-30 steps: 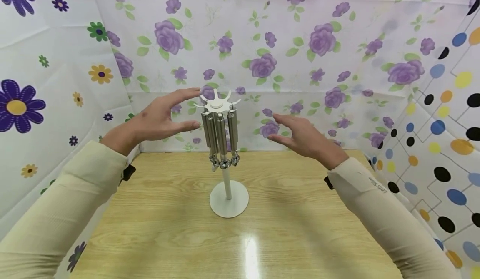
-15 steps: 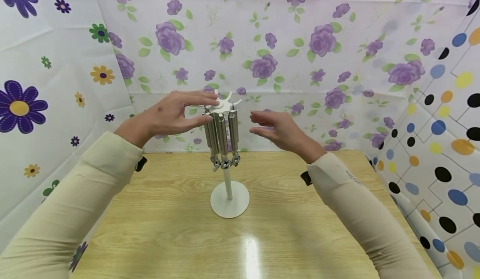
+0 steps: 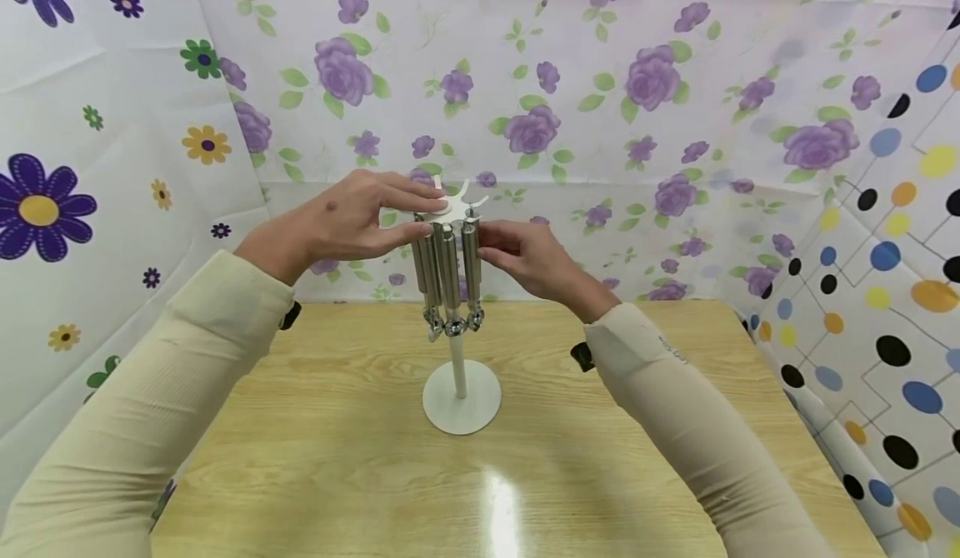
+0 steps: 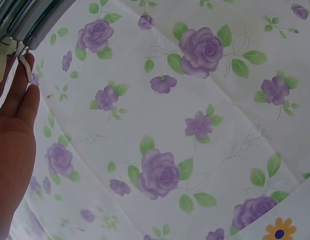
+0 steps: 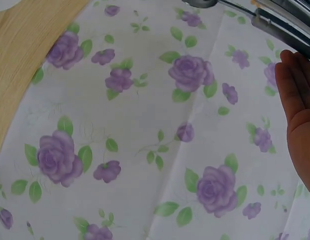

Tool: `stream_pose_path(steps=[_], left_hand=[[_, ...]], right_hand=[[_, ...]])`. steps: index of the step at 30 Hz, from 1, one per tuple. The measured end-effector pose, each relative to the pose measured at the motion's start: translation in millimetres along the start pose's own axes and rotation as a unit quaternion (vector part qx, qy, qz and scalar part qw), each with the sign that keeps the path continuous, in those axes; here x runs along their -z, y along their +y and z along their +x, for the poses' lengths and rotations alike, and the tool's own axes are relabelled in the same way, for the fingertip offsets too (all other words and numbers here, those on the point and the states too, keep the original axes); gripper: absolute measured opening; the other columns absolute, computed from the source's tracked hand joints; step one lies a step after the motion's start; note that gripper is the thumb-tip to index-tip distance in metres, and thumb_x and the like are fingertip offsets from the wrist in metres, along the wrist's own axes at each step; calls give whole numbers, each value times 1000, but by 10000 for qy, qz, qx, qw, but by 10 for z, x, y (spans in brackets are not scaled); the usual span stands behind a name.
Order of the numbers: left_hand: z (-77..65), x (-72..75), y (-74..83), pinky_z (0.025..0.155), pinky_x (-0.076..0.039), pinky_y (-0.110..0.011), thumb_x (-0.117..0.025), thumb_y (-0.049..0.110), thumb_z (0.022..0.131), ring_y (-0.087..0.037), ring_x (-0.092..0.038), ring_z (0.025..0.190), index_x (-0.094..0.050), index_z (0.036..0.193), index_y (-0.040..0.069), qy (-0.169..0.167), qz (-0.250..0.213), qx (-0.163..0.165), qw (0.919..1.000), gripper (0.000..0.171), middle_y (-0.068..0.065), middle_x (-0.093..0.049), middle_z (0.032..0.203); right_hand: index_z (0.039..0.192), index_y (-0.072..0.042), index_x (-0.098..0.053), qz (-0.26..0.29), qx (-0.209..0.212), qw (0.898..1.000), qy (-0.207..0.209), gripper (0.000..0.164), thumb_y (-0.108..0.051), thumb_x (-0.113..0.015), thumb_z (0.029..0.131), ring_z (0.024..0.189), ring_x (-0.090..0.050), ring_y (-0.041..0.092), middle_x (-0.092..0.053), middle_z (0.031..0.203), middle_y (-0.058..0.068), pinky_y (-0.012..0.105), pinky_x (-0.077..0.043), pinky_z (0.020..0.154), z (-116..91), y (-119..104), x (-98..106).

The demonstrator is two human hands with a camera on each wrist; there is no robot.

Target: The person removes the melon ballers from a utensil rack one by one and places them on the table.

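Observation:
Several shiny steel utensils (image 3: 449, 271) with thick tube-like handles hang from a white rotating-style rack (image 3: 457, 206) with curved hooks on a thin post. Their small rounded lower ends are too small to identify. My left hand (image 3: 341, 218) rests its outstretched fingers on the rack's top, its thumb by the handles' upper ends. On the other side, my right hand (image 3: 532, 258) touches the rightmost handle with fingers extended; the fingertips are partly hidden behind it. In the right wrist view the fingers (image 5: 295, 75) lie loosely alongside a steel handle (image 5: 282, 32).
The rack's round white base (image 3: 462, 416) stands on a wooden table (image 3: 360, 458). Floral cloth (image 3: 570, 150) hangs close behind. Patterned cloths enclose the left side (image 3: 135, 166) and the dotted right side (image 3: 892, 291).
Both hands have moved inward to the rack. The left has come from the left onto its top; the right has come left to the hanging handles. The rack stays in place.

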State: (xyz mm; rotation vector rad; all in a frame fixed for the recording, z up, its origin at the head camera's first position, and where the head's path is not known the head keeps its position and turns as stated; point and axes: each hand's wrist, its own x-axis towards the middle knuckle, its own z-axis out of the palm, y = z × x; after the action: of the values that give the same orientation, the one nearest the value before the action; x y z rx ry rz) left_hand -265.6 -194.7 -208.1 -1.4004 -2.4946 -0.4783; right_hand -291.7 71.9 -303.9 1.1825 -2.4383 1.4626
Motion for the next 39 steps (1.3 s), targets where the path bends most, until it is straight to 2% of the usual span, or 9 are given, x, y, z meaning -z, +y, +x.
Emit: stream_pose_path(steps=[4, 11, 14, 19, 23, 26, 29, 36, 39], left_hand=[[20, -6, 12, 105, -41, -53, -68, 20, 96, -33, -52, 131, -66, 131, 4, -16, -54, -37, 10000, 39, -17, -60, 137], [37, -38, 28, 100, -43, -53, -69, 18, 95, -33, -55, 125, -67, 131, 4, 55, -29, -63, 10000, 38, -16, -60, 137], [48, -54, 34, 89, -47, -48, -69, 18, 95, -32, -58, 116, -67, 130, 3, 88, 26, -77, 9999, 38, -15, -61, 136], [75, -77, 33, 73, -42, -41, -72, 20, 93, -27, -59, 95, -69, 126, 2, 199, 112, -118, 9997, 38, -13, -62, 135], [64, -89, 40, 87, -47, -45, -75, 24, 91, -31, -62, 108, -68, 129, 4, 177, 133, 61, 9997, 43, -13, -61, 136], [36, -106, 47, 103, -42, -52, -76, 24, 90, -34, -55, 127, -66, 132, 5, 173, 120, 182, 9996, 47, -14, -60, 138], [20, -122, 42, 104, -41, -54, -77, 22, 89, -36, -53, 129, -65, 132, 3, 251, 66, 171, 9995, 48, -16, -60, 137], [-9, -145, 16, 77, -55, -43, -77, 17, 90, -33, -61, 116, -65, 130, 1, 390, -79, 143, 9991, 45, -18, -61, 135], [-8, -165, 18, 74, -55, -41, -78, 16, 88, -32, -62, 116, -66, 129, 0, 530, -46, 45, 9986, 45, -18, -62, 133]], right_hand=[[133, 3, -60, 39, -92, 9999, 93, 34, -3, -59, 100, 112, -66, 25, -66, 125, 16, 32, -53, 92, -5, -9, -36], [125, 4, -59, -482, 55, 9977, 465, 27, -5, -61, 99, 97, -68, 24, -68, 112, 15, 35, -55, 85, -34, -17, -12], [123, 4, -60, -631, 55, 9960, 637, 27, -7, -62, 99, 94, -68, 23, -69, 108, 14, 36, -56, 85, -50, -13, 29], [121, 4, -60, -589, -16, 9941, 906, 25, -5, -63, 98, 93, -67, 24, -68, 105, 14, 36, -55, 84, -53, -4, 111], [122, 3, -59, -599, -234, 9925, 1036, 26, -5, -63, 98, 96, -67, 24, -67, 106, 14, 36, -55, 86, -90, 19, 176], [123, 2, -59, -648, -483, 9920, 969, 27, -8, -63, 99, 99, -66, 24, -66, 108, 13, 36, -54, 88, -160, 63, 201], [123, 1, -59, -630, -650, 9920, 878, 26, -9, -62, 99, 100, -66, 25, -66, 109, 13, 38, -54, 88, -246, 130, 208], [123, -2, -60, -567, -1054, 9905, 678, 27, -15, -63, 99, 103, -67, 25, -66, 113, 11, 39, -54, 90, -488, 341, 203], [124, -2, -60, -532, -1203, 9892, 645, 28, -15, -64, 99, 105, -66, 26, -66, 115, 12, 40, -53, 92, -597, 437, 208]])
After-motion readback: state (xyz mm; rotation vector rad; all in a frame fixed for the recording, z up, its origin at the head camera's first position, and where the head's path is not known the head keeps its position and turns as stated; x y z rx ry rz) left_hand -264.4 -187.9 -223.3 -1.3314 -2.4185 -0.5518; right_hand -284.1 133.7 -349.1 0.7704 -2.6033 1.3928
